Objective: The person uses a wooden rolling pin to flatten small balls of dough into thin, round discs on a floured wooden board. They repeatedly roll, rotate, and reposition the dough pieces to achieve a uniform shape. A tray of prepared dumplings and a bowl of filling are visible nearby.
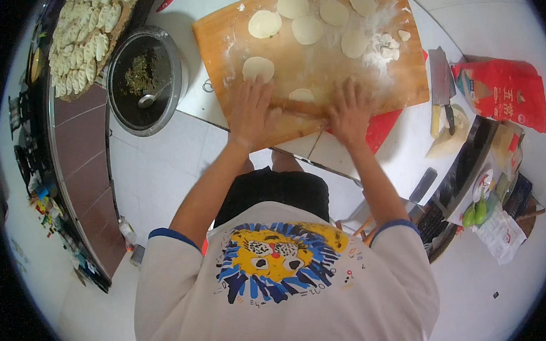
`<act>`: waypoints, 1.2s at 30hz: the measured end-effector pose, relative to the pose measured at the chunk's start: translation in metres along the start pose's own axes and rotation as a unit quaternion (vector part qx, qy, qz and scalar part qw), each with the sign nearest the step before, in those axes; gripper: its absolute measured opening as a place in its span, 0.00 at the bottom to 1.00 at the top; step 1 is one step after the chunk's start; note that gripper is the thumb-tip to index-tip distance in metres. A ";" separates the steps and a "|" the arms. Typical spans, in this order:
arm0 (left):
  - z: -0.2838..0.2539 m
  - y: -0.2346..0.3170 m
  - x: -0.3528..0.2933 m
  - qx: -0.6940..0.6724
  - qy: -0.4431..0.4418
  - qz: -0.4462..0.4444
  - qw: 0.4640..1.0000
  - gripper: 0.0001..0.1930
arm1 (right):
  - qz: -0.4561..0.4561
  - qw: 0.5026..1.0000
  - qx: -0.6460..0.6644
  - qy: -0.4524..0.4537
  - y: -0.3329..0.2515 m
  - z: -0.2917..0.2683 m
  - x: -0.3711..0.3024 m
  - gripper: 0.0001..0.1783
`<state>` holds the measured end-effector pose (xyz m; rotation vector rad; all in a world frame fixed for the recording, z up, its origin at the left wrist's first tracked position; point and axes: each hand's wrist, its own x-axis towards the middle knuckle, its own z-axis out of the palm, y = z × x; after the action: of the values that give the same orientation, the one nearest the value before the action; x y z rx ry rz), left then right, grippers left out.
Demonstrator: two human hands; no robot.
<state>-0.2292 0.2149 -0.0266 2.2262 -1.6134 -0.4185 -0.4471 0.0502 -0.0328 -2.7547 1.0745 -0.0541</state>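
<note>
Both my hands lie over a wooden rolling pin (299, 108) near the front edge of a floured wooden board (218, 32). My left hand (252, 113) rests on the pin's left end, fingers stretched forward and thumb out to the side. At the other end is my right hand (350, 113), somewhat smeared by motion, its fingers extended and spread. A small dough round (302, 95) lies just beyond the pin. Another dough wrapper (258, 68) is close to my left fingertips. Farther back are several flat wrappers (265, 24), with dough pieces (388, 48) in flour at the right.
Left of the board stands a dark bowl (173, 92) of chopped filling with a spoon (148, 101). Beyond it, shaped dumplings (88, 44) cover a round tray. On the right are a cleaver (440, 75), a knife (449, 119), a red bag (504, 93) and a phone (423, 185).
</note>
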 end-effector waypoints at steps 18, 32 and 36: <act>-0.022 0.025 -0.034 -0.033 0.199 0.011 0.979 0.32 | -0.048 0.987 0.144 -0.042 -0.011 -0.007 -0.010 0.23; 0.023 0.055 0.061 -0.048 -0.037 -0.044 0.997 0.09 | 0.148 0.939 0.269 0.157 0.006 -0.019 -0.050 0.15; 0.007 0.055 0.053 -0.074 -0.175 0.036 0.981 0.07 | 0.160 0.935 0.277 0.152 0.010 -0.013 -0.062 0.15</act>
<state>-0.2626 0.1476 -0.0100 2.0601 -1.7602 -0.9206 -0.5001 0.0827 -0.0194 -2.0833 1.3216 -0.6507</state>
